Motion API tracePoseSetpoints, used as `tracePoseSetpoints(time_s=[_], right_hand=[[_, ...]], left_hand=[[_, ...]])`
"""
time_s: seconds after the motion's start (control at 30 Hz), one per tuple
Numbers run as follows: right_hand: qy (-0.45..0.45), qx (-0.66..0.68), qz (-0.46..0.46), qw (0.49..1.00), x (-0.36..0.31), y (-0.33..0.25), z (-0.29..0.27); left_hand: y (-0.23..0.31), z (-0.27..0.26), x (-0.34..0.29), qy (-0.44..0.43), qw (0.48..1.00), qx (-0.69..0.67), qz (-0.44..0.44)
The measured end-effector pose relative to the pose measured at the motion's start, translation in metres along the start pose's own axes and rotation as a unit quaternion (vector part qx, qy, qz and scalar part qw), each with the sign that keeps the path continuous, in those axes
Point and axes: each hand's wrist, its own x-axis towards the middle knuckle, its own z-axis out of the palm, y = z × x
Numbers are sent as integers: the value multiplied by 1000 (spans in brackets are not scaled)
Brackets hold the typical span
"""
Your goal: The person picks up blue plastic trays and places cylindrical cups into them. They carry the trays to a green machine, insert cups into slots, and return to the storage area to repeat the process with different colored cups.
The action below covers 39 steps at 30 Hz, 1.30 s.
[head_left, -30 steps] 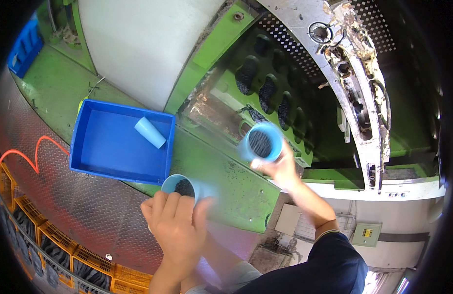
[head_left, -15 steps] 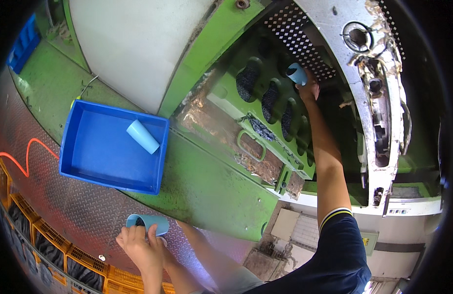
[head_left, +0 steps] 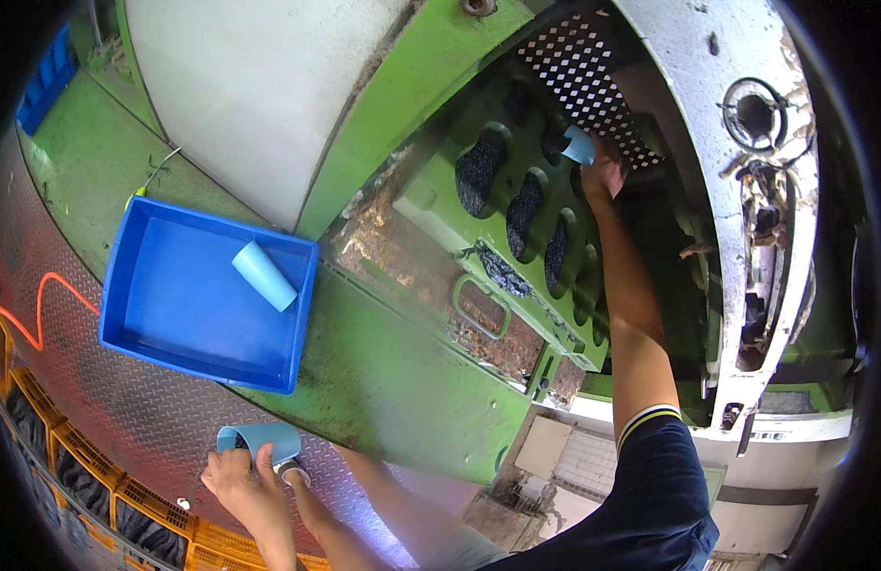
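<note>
My right hand (head_left: 604, 174) is closed around a light blue cup (head_left: 579, 146), reaching far into the machine. That cup is tipped, its mouth toward a dark cavity of the green mould plate (head_left: 431, 217). Several sole-shaped cavities in the plate hold black granules (head_left: 480, 173); others beside my forearm look less filled and shaded. At the lower left, my left hand (head_left: 242, 490) grips a second light blue cup (head_left: 272, 440) lying sideways in my fingers, with some dark material inside its mouth. A third light blue cup (head_left: 264, 276) lies in a blue tray (head_left: 207, 376).
The tray rests on a green ledge (head_left: 393, 381). A silver machine part (head_left: 745, 124) with crusted residue rises right of my right arm. Behind the mould is a perforated panel (head_left: 593, 90). Orange crates (head_left: 150, 500) with dark items line the lower left, near an orange hose (head_left: 42, 314).
The cup in my right hand has tipped further over the mould plate. My left hand with its cup has shifted slightly left and down in view, as the whole view has moved a little.
</note>
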Motion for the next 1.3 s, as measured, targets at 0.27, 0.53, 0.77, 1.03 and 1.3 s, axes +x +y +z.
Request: tracePoseSetpoints(time_s=[0.27, 0.53, 0.77, 1.03, 1.3], right_hand=[[106, 53, 94, 988, 44, 13, 82], [129, 17, 14, 991, 47, 12, 78], [92, -133, 21, 987, -32, -2, -30], [-10, 83, 112, 990, -128, -67, -168], [-150, -41, 39, 987, -129, -74, -192]], left_hand=[[-6, 14, -5, 15, 1000, 9, -17], [-4, 18, -18, 3, 1000, -13, -18], [16, -12, -19, 7, 997, -67, 40], [56, -62, -4, 41, 970, -144, 193], [52, -75, -20, 2, 964, -164, 211]])
